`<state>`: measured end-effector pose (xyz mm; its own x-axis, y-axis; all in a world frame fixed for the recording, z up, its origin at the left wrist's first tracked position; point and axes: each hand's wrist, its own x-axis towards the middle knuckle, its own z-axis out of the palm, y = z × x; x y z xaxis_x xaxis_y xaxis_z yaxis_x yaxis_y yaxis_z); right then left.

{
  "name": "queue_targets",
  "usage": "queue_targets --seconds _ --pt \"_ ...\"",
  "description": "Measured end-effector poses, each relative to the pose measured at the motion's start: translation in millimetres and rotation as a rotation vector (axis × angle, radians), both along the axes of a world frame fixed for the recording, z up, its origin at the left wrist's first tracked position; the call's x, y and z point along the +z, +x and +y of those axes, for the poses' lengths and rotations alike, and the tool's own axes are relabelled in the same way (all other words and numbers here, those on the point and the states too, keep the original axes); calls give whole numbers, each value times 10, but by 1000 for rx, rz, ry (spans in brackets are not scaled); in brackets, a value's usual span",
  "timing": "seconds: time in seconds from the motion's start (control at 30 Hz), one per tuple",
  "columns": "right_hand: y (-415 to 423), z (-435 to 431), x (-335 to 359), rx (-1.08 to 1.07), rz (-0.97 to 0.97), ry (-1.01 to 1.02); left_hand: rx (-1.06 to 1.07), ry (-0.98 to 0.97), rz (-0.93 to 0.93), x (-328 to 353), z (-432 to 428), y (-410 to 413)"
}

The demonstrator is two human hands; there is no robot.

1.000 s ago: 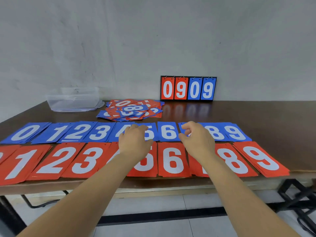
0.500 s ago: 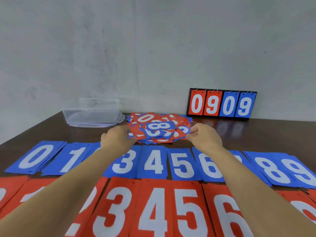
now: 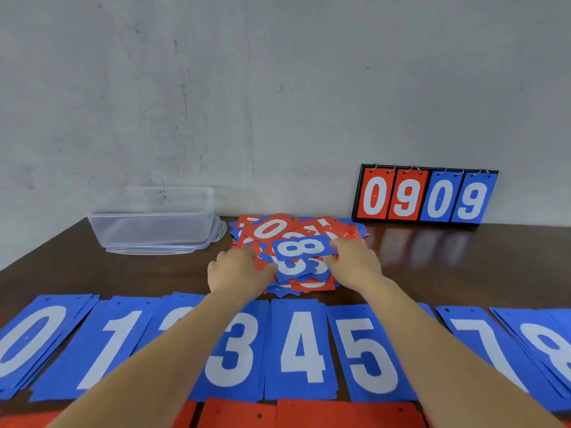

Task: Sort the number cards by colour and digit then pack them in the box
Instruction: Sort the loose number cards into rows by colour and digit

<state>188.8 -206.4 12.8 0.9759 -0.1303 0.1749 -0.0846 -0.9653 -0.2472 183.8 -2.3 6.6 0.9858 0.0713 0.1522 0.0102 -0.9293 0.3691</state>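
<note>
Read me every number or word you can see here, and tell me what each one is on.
"0 9 0 9": black-framed flip scoreboard against the wall; red, red, blue, blue.
"0", "1", "3", "4", "5", "7", "8": row of blue card stacks; two more digits are covered.
"8": blue card atop the loose card pile.
"0": red card in that pile.
Other pile cards: covered, unreadable.

Right hand (image 3: 355,264) pinches blue 8 (image 3: 301,248); left hand (image 3: 237,273) touches pile (image 3: 272,227).

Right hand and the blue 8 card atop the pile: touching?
Touching. In the head view the right hand pinches the right end of the blue 8 card; no gap.
</note>
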Motion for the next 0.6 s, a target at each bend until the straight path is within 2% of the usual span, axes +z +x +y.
queue_targets --seconds 0.07,0.27,0.4,0.6 --pt "102 46 -42 66 38 -14 47 78 8 -52 -93 92" --pt "210 72 -151 193 211 -45 168 146 168 -185 -243 226" --pt "129 -138 -208 201 154 -60 115 180 197 -142 -94 297" --pt "54 -346 -184 62 -40 -50 -1 68 215 -61 189 297"
